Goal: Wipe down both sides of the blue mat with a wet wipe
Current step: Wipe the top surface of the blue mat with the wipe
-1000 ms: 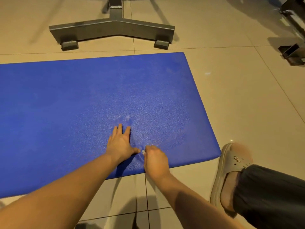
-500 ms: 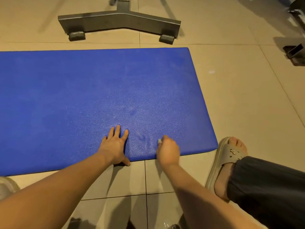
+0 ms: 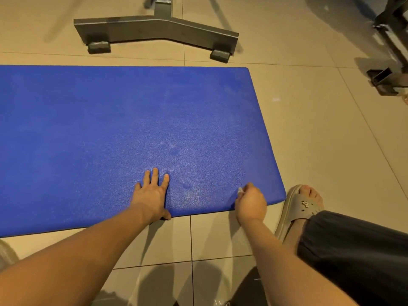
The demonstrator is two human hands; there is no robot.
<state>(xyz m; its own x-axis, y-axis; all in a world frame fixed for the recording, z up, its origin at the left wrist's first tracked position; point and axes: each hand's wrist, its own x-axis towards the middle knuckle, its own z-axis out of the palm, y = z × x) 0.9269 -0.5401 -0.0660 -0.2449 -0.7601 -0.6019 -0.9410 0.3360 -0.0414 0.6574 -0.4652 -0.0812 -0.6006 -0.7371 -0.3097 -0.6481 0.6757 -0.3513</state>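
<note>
The blue mat [image 3: 110,129] lies flat on the tiled floor and runs off the left edge of the view. My left hand [image 3: 152,193] rests flat on the mat near its front edge, fingers straight and spread. My right hand [image 3: 250,203] is curled round a small white wet wipe [image 3: 240,191] and presses it on the mat close to the front right corner. Only a small bit of the wipe shows beyond the fingers.
A grey metal equipment base [image 3: 154,29] stands on the floor just behind the mat. More metal frame parts [image 3: 388,80] sit at the far right. My right foot in a beige sandal [image 3: 298,206] is beside the mat's front right corner, with dark shorts [image 3: 357,250] over the knee.
My right hand with the wipe has slid right along the mat's front edge toward the corner. My left hand has stayed flat on the mat while the view shifted.
</note>
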